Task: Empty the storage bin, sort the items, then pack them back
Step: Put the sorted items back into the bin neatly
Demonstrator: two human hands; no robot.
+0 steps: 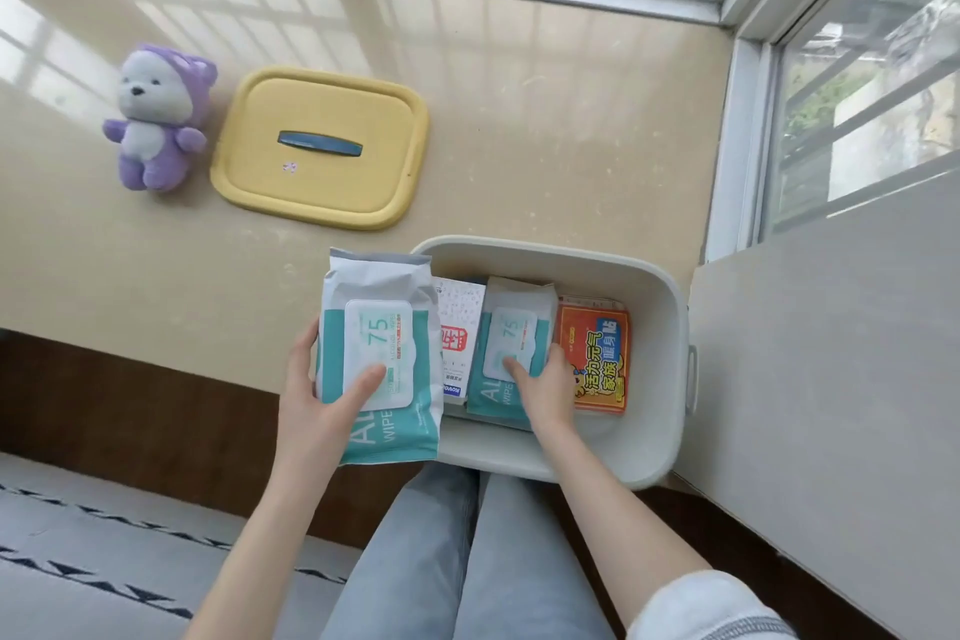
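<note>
The pale grey storage bin [660, 307] stands on the beige ledge in front of my knees, with its lid off. My left hand [322, 395] grips a teal and white pack of alcohol wipes [379, 322], held over the bin's left rim. Inside the bin lies a second pack of the same wipes [511, 317], and my right hand [545, 385] grips its lower end. A white box with a red mark [460, 327] stands between the two packs. An orange box of warming patches [597, 353] lies at the right inside the bin.
The bin's yellow lid [322, 146] with a blue handle lies on the ledge at the back left. A purple plush toy [156, 120] sits beside it. Windows border the ledge at the back and right. A grey panel [831, 379] stands right of the bin.
</note>
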